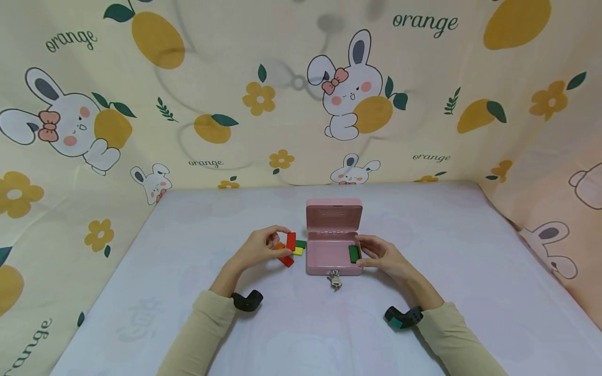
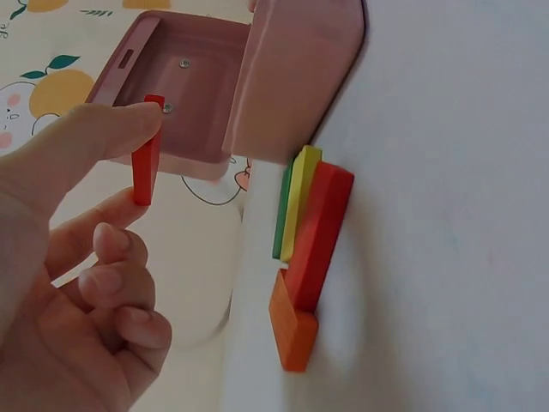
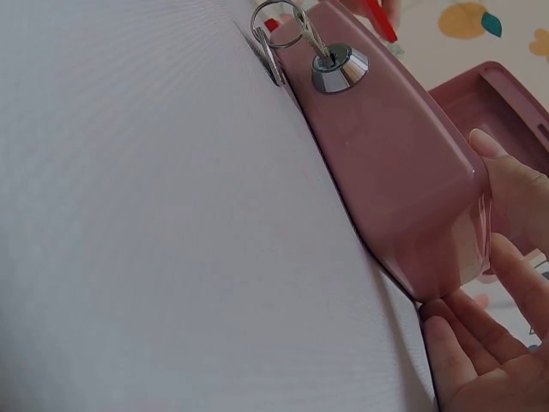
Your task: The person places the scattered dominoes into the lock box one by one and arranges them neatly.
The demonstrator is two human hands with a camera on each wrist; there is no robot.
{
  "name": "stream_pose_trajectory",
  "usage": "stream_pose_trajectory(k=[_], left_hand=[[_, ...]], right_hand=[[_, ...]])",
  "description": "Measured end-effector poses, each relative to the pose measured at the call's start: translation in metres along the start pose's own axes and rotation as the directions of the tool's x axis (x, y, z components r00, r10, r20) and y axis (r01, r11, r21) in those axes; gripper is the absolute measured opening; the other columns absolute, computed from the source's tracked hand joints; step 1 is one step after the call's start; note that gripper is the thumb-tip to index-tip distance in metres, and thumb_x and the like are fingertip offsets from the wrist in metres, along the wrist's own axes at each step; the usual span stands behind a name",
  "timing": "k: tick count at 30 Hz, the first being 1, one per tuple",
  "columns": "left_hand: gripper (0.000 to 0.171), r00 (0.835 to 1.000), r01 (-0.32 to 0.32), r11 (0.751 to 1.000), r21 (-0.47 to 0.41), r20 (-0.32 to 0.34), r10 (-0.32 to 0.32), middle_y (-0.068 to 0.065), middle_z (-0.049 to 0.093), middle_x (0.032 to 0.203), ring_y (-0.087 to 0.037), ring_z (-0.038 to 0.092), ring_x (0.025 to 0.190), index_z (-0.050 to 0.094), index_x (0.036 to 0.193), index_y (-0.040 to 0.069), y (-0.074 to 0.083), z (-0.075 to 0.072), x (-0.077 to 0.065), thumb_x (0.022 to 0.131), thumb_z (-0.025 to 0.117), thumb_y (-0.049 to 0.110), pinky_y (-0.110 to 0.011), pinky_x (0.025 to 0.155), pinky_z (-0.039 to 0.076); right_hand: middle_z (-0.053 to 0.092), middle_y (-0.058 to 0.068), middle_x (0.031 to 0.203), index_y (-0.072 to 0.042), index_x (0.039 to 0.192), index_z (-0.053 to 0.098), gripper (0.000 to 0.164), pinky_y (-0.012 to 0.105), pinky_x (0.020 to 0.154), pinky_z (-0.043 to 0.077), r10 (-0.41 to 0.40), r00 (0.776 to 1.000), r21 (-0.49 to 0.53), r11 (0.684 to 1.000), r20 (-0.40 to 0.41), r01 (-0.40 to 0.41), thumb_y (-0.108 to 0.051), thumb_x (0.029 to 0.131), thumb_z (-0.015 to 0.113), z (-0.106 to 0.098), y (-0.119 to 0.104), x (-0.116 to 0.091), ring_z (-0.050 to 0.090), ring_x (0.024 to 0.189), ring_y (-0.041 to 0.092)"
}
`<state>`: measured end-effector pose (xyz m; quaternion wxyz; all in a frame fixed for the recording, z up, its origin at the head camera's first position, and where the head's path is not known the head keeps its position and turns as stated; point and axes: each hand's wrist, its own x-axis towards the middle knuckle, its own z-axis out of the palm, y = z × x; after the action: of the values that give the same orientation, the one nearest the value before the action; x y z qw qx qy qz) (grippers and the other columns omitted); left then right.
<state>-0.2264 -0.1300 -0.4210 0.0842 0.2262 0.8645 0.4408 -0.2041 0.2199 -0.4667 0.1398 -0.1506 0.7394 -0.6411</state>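
A pink metal cash box (image 1: 322,255) stands on the table with its lid (image 1: 334,215) raised. Inside, along the right wall, lies a green block (image 1: 354,254). To the left of the box, my left hand (image 1: 257,246) pinches a red block (image 2: 147,163) between thumb and index finger, above the table. Below it lie another red block (image 2: 322,236), an orange block (image 2: 294,324), a yellow block (image 2: 302,202) and a second green block (image 1: 301,244). My right hand (image 1: 383,255) grips the box's right side, thumb at the rim and fingers against the outer wall.
Keys on a ring (image 1: 335,282) hang from the lock (image 3: 340,69) at the box's front. A white cloth covers the table (image 1: 301,324). Behind it rises a printed curtain (image 1: 263,42) with rabbits and oranges. Each wrist wears a black band.
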Motion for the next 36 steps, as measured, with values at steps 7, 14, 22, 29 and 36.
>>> stream_pose_trajectory(k=[7, 14, 22, 29, 36], left_hand=[[0.043, 1.0, -0.012, 1.0, 0.006, -0.009, 0.013, -0.017, 0.048, 0.076, -0.007, 0.039, 0.064, 0.061, 0.118, 0.008, 0.007, 0.004, 0.005, 0.079, 0.078, 0.018, -0.017, 0.059, 0.03], [0.045, 0.999, -0.041, 0.999, -0.009, 0.009, 0.041, -0.018, 0.05, 0.075, -0.006, 0.038, 0.062, 0.061, 0.118, 0.007, 0.013, 0.012, 0.009, 0.078, 0.079, 0.018, -0.017, 0.058, 0.031], [0.046, 0.998, -0.047, 0.999, -0.013, 0.039, 0.047, -0.023, 0.05, 0.077, -0.007, 0.037, 0.061, 0.061, 0.121, 0.009, 0.018, 0.022, 0.014, 0.08, 0.079, 0.021, -0.018, 0.057, 0.029], [0.047, 0.997, -0.046, 0.999, -0.014, 0.063, 0.047, -0.023, 0.05, 0.079, -0.008, 0.038, 0.062, 0.06, 0.121, 0.008, 0.023, 0.028, 0.018, 0.08, 0.078, 0.022, -0.017, 0.056, 0.029], [0.046, 0.995, -0.062, 0.997, -0.037, 0.07, 0.065, -0.022, 0.049, 0.079, -0.01, 0.038, 0.064, 0.061, 0.121, 0.006, 0.027, 0.032, 0.02, 0.08, 0.078, 0.02, -0.017, 0.057, 0.03]], right_hand=[[0.031, 0.03, 0.152, 0.007, 0.143, 0.035, 0.075, 0.011, 0.104, 0.038, 0.03, 1.0, -0.033, 0.999, -0.008, -0.031, -0.009, 0.081, 0.074, 0.0, -0.002, -0.001, 0.036, 0.142, 0.028], [0.031, 0.03, 0.151, 0.007, 0.143, 0.035, 0.075, 0.011, 0.103, 0.038, 0.028, 1.0, -0.046, 0.999, -0.008, -0.029, -0.01, 0.082, 0.075, 0.001, -0.002, 0.0, 0.039, 0.141, 0.025], [0.03, 0.029, 0.152, 0.006, 0.143, 0.035, 0.073, 0.01, 0.103, 0.038, 0.041, 0.999, -0.055, 0.998, -0.004, -0.041, -0.011, 0.083, 0.073, 0.002, -0.002, -0.001, 0.025, 0.144, 0.046], [0.03, 0.029, 0.152, 0.007, 0.142, 0.036, 0.072, 0.009, 0.103, 0.038, 0.019, 1.0, -0.047, 0.999, 0.001, -0.019, -0.01, 0.083, 0.073, 0.0, -0.001, -0.001, 0.036, 0.143, 0.027], [0.028, 0.027, 0.154, 0.007, 0.142, 0.036, 0.072, 0.008, 0.102, 0.038, 0.024, 1.0, -0.043, 0.999, 0.001, -0.024, -0.01, 0.082, 0.074, 0.0, -0.001, 0.0, 0.036, 0.143, 0.025]])
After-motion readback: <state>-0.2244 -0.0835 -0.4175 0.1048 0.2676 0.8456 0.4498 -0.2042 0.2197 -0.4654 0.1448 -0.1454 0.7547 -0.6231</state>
